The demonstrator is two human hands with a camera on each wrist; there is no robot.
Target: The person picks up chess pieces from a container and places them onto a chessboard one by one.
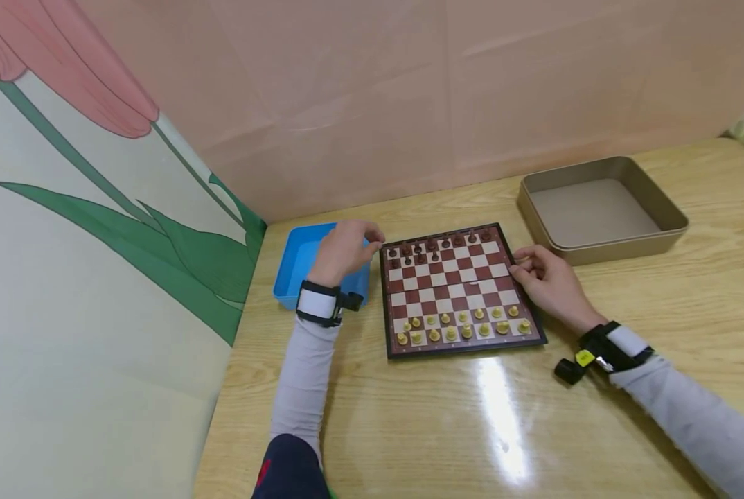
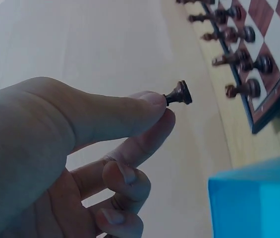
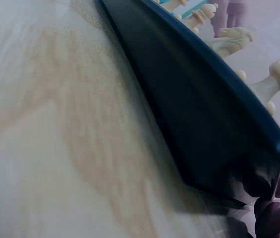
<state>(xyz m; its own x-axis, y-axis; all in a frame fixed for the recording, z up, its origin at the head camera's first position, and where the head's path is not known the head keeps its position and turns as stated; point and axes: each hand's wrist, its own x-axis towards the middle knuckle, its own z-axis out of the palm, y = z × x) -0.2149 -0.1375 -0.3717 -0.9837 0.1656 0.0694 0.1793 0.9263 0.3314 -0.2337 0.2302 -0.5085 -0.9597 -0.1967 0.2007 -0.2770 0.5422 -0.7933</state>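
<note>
My left hand (image 1: 345,251) pinches a dark chess pawn (image 2: 179,93) by its head between thumb and forefinger; its base points outward in the left wrist view. That hand is above the right side of a blue box (image 1: 291,260), near the far left corner of the chessboard (image 1: 449,284). Dark pieces (image 1: 445,242) fill the far row, with several pawns at the left of the row before it. Yellowish pieces (image 1: 467,331) occupy the two near rows. At the board's right edge, my right hand (image 1: 549,284) holds the rim with thumb and curled fingers, partly out of the right wrist view.
A brown tray (image 1: 603,208) stands to the far right of the board. The wooden table (image 1: 422,423) meets a pinkish covered wall (image 1: 372,104) behind and a flower-painted wall (image 1: 98,312) at left.
</note>
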